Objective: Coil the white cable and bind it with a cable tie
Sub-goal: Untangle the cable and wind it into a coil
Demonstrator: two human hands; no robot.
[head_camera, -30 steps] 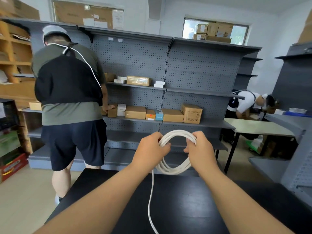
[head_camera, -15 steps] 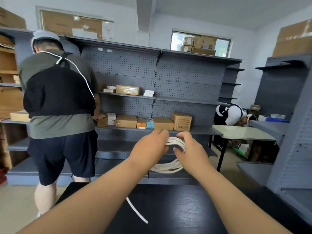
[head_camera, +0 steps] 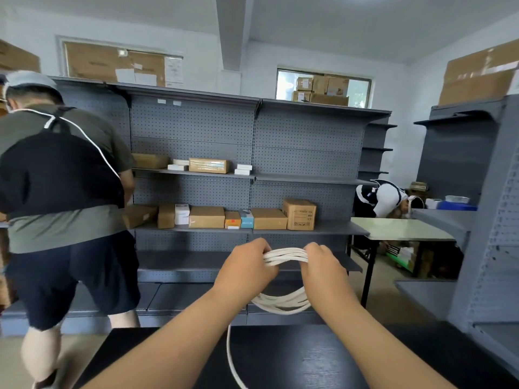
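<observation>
A person is standing at a black table [head_camera: 309,360] and gathering a white cable [head_camera: 285,256] into a coil, which is being held in the air just above the table's far edge. The left hand [head_camera: 247,272] is gripping the coil's left side with fingers curled round the bunched strands. The right hand [head_camera: 323,269] is clamping the right side in the same way. Several loops are lying together, the upper strands stretching between the two hands and the lower ones sagging beneath them.

The winding is looking well advanced but not finished. A loose tail [head_camera: 231,357] is hanging from below the left hand, dropping onto the table top and running off toward its near edge, so how much cable is waiting to be wound cannot be told. No cable tie is showing on the table or in either hand, so the binding step appears not yet begun.

Beyond the table's far side, grey shelving [head_camera: 196,130] is carrying cardboard boxes [head_camera: 268,219]. A person in a grey-green shirt [head_camera: 61,175] is working at it off the table's far left corner, and a second person [head_camera: 387,196] is bending over well beyond its far right.
</observation>
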